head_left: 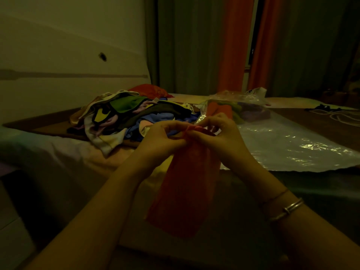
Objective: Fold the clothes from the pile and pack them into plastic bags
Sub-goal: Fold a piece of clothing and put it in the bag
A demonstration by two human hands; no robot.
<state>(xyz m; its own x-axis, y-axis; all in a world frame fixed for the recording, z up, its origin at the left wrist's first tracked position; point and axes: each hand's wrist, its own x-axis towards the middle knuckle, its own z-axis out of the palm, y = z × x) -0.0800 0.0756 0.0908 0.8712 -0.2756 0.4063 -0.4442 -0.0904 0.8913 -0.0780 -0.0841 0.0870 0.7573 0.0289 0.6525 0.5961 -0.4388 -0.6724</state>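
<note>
Both hands are up in front of me, pinching the top edge of a red cloth (pixel 187 184): my left hand (pixel 163 136) has thumb and fingers curled onto the left part of the hem, my right hand (pixel 220 133) nips the right part, and the two nearly meet at the middle. The cloth hangs down from them in a long narrow strip between my forearms. On my right wrist sit a silver bangle (pixel 288 210) and a thin cord bracelet (pixel 275 196).

Beyond my left hand lies the pile of clothes (pixel 132 114), a jumble of green, blue, dark, cream and yellow pieces with a red garment (pixel 152 90) at its back. Just beyond my right hand stands a clear plastic bag (pixel 233 108) already holding folded things, orange, green and purple showing through it. A white scrap with dark print (pixel 255 92) pokes up behind that bag; the lettering is too small and dim for me to read. An empty plastic bag (pixel 288 147) lies flat and shiny to the right of my hands.

All this rests on a bed (pixel 64 152) with a pale patterned cover. Some white cord (pixel 344 117) lies at the far right. Behind are a cream wall (pixel 58 45) and grey-green curtains (pixel 185 45) with orange curtains (pixel 233 45) between them, and the room is dim
</note>
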